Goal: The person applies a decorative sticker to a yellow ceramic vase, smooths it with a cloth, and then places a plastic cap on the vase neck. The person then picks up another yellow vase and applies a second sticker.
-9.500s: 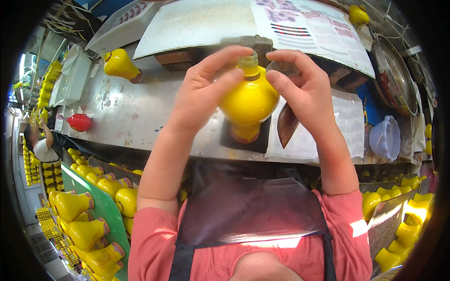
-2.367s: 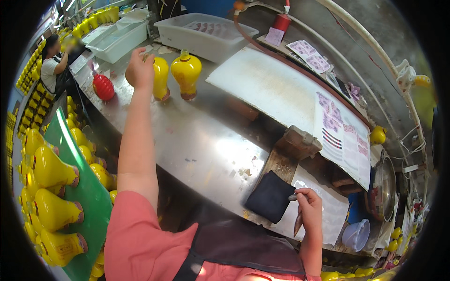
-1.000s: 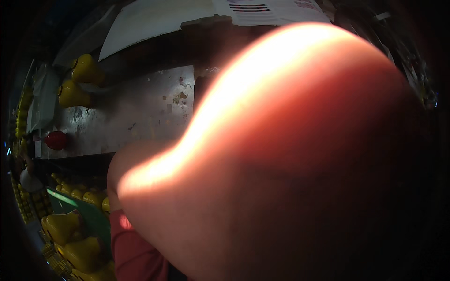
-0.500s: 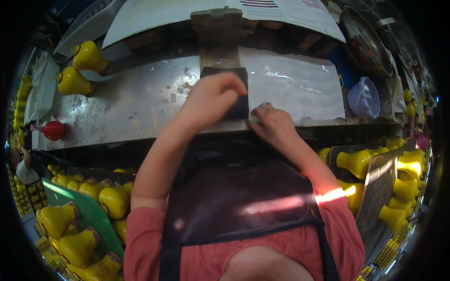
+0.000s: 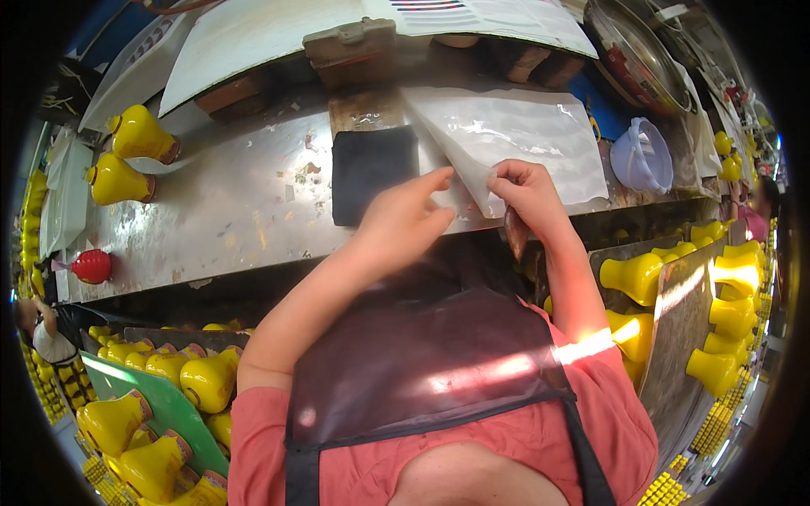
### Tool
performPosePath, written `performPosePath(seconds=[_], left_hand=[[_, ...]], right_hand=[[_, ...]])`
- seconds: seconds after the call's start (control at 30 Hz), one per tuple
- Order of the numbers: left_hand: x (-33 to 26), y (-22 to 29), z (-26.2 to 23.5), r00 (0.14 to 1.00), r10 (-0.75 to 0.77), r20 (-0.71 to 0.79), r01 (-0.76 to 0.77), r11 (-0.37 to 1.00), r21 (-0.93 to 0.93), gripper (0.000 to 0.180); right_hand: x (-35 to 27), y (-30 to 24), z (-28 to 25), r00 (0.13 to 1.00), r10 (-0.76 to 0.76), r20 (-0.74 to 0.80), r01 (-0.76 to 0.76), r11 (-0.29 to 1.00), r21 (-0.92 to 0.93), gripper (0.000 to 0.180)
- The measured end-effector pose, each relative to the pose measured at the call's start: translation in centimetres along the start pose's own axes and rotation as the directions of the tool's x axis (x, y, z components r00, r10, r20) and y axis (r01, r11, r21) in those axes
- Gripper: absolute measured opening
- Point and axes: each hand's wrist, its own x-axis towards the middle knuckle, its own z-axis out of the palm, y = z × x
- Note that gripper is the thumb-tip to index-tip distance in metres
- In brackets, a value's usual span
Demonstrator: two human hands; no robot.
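Note:
A thin white translucent sheet [image 5: 540, 139] lies on the metal worktable, its left edge curled up off the surface. My right hand [image 5: 533, 198] is closed on the near left corner of that sheet, pinching it between thumb and fingers. From beneath the same hand hangs a dark brown pointed thing [image 5: 516, 234]; its kind I cannot make out. My left hand [image 5: 411, 209] is just left of the lifted corner, empty, with index finger and thumb stretched apart. Behind and left of it sits a square black pad [image 5: 371, 164], partly overlapped by the hand.
Two yellow vases [image 5: 122, 179] and a small red squeeze bulb [image 5: 91, 266] stand on the worktable [image 5: 228, 219] at left. A lilac bucket [image 5: 639, 160] is at right. A white board [image 5: 253, 42] rests on bricks behind. Boards bearing yellow vases [image 5: 207, 379] flank me.
My right hand has raised the sheet's near left corner and curled its edge. The left hand has come down and off the black pad, its fingers spreading. The view has shifted slightly.

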Motion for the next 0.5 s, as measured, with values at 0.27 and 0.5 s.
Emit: performPosePath(seconds=[0.27,0.5], left_hand=[[1.7,-0.1,2.0,0.999,-0.053,-0.004,0.052,0.994,-0.096,0.054],[1.7,0.2,1.9,0.989,-0.145,-0.037,0.131,0.959,-0.251,0.057]], right_hand=[[-0.5,-1.2,1.1,0.993,0.062,0.099,-0.078,0.983,0.168,0.015],[0.5,-0.3,0.6,0.959,0.160,0.235,-0.231,0.921,0.313,0.017]])
